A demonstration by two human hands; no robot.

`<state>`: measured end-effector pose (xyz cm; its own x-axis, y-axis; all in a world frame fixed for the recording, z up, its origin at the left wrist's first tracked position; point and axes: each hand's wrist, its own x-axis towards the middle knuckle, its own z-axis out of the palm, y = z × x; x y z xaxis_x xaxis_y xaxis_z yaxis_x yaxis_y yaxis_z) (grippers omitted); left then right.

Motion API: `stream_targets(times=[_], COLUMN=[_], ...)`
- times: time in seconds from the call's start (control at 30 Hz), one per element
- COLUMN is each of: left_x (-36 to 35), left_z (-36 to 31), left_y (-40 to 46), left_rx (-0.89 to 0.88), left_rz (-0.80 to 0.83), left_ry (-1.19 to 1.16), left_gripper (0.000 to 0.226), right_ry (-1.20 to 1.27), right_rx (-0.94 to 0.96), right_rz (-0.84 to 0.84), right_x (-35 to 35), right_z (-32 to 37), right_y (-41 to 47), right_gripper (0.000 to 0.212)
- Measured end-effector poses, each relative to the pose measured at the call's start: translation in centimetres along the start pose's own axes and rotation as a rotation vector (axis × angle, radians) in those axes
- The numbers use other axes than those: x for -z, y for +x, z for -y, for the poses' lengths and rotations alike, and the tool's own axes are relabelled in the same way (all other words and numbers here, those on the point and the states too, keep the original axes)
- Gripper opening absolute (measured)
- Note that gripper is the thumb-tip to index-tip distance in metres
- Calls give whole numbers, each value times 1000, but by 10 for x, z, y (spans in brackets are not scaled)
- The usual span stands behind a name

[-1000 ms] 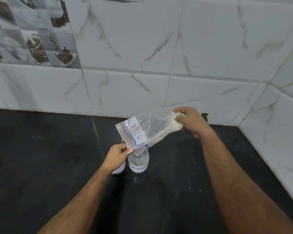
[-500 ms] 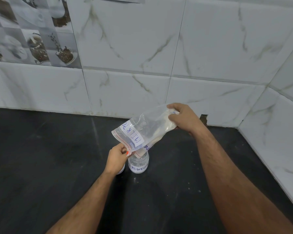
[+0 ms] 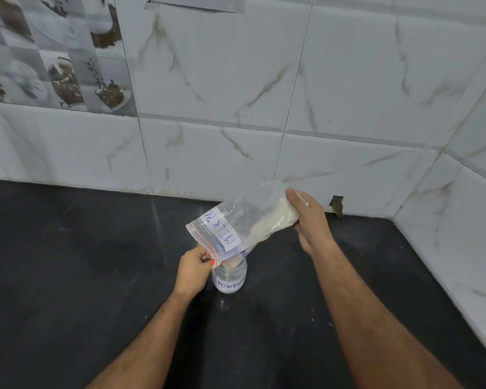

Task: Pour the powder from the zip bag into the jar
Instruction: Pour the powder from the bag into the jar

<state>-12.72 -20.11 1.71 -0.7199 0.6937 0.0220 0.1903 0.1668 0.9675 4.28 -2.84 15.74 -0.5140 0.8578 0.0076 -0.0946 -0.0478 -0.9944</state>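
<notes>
Now the zip bag [image 3: 244,223] tilts steeper, powder [image 3: 233,262] reaching the jar [image 3: 230,279].

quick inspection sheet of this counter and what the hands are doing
surface: dark stone counter, a few pale specks near the jar.
job's things: zip bag labelled MILK PO..., tilted mouth-down over the jar; powder is bunched at the raised end and a stream reaches the jar mouth. The jar stands upright, labelled POWDE..., a little powder at its bottom.
clutter: nothing seen.
grippers: left hand pinches the bag's mouth corner beside the jar; right hand holds the raised bottom end.
cables: nothing seen.
surroundings: marble-look wall tiles, picture tiles upper left, a small chipped gap at the wall base.
</notes>
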Motion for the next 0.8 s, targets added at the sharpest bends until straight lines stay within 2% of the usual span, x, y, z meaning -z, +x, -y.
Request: stream_targets(times=[0.13, 0.2, 0.27, 0.4, 0.57, 0.63, 0.8], left_x=[1, 1, 1, 1, 1, 2, 2], left_z=[0, 0, 0, -2, -2, -4, -10], left_y=[0, 0, 0, 0, 1, 1, -2], left_rx=[3, 14, 21, 36, 40, 37, 55], left_rz=[0, -3, 0, 7, 33, 28, 11], left_ry=[11, 32, 39, 35, 46, 50, 48], left_gripper=[17, 19, 21, 13, 21, 11, 11], right_ry=[185, 212, 143, 63, -11, -53, -112], right_rx=[-23, -17, 9, 30, 63, 68, 99], right_rz=[20, 19, 18, 13, -94, -87, -42], right_x=[-1, -1, -4, -6, -10, -10, -15], right_z=[-5, -7, -7, -7, 1, 3, 7], right_y=[-4, -4, -5, -3, -1, 0, -2], right_gripper=[42, 52, 56, 25, 31, 32, 36])
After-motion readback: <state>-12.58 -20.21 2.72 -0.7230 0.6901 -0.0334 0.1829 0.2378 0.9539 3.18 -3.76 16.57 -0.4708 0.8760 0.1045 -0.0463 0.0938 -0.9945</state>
